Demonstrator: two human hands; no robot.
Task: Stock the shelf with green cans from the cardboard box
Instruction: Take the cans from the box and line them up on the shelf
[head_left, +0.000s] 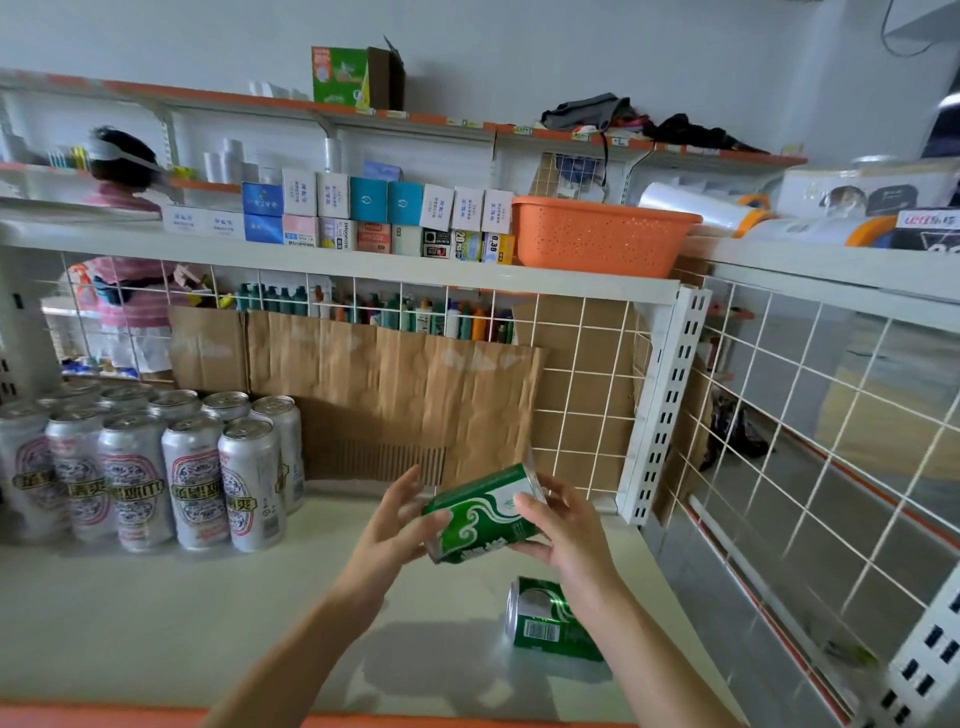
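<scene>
Head: green can (480, 512) betw. L hand (395, 527) + R hand (569, 525)

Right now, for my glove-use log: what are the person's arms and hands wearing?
Nothing shows: the left hand and right hand are ungloved and ringless, and both forearms are bare to the frame edge: no sleeves, watch or bands.

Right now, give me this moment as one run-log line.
left grip and right grip: both hold tilted green can above shelf | second green can: on its side | silver cans: upright, left
</scene>
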